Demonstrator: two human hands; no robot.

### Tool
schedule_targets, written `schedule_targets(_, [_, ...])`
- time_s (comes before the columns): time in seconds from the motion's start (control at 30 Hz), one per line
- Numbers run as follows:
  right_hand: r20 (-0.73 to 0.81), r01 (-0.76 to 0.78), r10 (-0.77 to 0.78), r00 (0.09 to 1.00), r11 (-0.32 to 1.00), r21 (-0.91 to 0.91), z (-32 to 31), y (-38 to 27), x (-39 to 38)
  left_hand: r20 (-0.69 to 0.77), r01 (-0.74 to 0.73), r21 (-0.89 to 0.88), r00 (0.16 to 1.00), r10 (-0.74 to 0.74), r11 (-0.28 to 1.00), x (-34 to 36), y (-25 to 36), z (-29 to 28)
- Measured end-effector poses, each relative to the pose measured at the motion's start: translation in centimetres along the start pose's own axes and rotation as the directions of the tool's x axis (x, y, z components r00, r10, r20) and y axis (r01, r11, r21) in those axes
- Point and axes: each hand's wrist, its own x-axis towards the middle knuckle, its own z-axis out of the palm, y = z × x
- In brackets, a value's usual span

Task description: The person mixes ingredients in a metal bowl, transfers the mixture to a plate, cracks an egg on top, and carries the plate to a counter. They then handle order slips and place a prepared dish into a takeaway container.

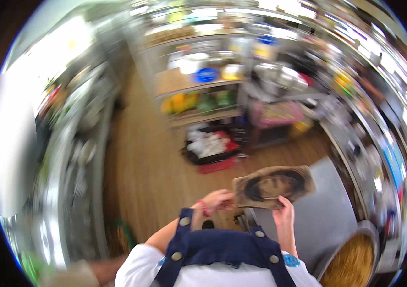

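Observation:
A flat brown piece (247, 189), like cardboard or stiff cloth, has a large dark ring marked on it. Its near edge is pinched in my right hand (285, 213), thumb on top, over the corner of a grey metal tabletop (325, 210). My left hand (219, 200), with a red bracelet at the wrist, is at the left end of the brown piece. Its fingers look bent, but blur hides whether they grip that edge.
A big metal pot (374, 239) of yellow-brown food stands at lower right. Ahead are a shelf rack (172, 82) and a dark-rimmed crate (195, 157) of white items on the floor. A long counter (99, 158) runs along the left. Another person's arm (108, 270) shows at lower left.

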Motion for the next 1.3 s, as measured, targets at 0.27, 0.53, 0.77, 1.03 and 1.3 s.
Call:
schedule_targets(0.27, [-0.607, 0.431, -0.244, 0.757, 0.884, 0.183, -7.8, -1.9, 2.0, 0.111, 0.012, 0.073, 0.994, -0.020, 0.997, 14.8, 11.5, -10.3])
schedule_targets(0.53, [-0.896, 0.241, -0.444, 0.003, 0.870, -0.430, -10.2, 2.8, 0.2, 0.402, 0.192, 0.418, 0.837, -0.370, 0.888, 27.4, 15.8, -5.8])
schedule_targets(0.77, [-0.698, -0.565, -0.713, -0.066, 0.603, -0.563, -4.7, 5.2, 0.7, 0.617, -0.021, 0.674, 0.566, -0.547, 0.738, 36.8, 15.6, 7.9])
schedule_targets(1.03, [-0.808, -0.784, -0.589, -0.009, 0.506, -0.360, -2.2, 4.2, 6.2, 0.830, -0.530, 0.555, 0.409, -0.380, 0.641, 32.6, 22.3, 11.2])
schedule_targets(1.3, [-0.844, -0.758, -0.513, 0.157, 0.486, -0.436, -9.7, 4.3, 5.8, 0.790, -0.395, 0.476, 0.585, -0.185, 0.786, 38.4, 33.6, -1.5])
